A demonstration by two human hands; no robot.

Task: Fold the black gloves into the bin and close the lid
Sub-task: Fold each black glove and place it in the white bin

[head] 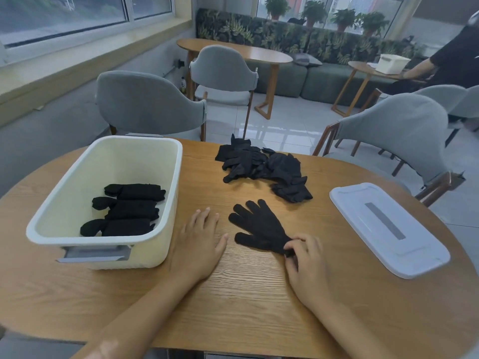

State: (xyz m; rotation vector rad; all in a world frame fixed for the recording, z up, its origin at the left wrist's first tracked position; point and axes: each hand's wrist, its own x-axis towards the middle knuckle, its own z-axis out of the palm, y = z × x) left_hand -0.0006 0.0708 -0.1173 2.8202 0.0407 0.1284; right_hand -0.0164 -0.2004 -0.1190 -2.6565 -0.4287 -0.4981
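A cream bin (166,203) stands open on the left of the wooden table (246,294); three folded black gloves (129,209) lie inside it. One black glove (259,225) lies flat in front of me, fingers pointing away. My right hand (305,265) pinches its cuff at the near end. My left hand (199,242) rests flat on the table just left of the glove, fingers apart, holding nothing. A pile of loose black gloves (264,167) sits farther back. The white lid (388,229) lies flat on the right.
Grey chairs (150,102) stand around the far side of the table. Behind them are another table (233,51), a green sofa and potted plants. A person in black sits at the far right by a white box (391,63).
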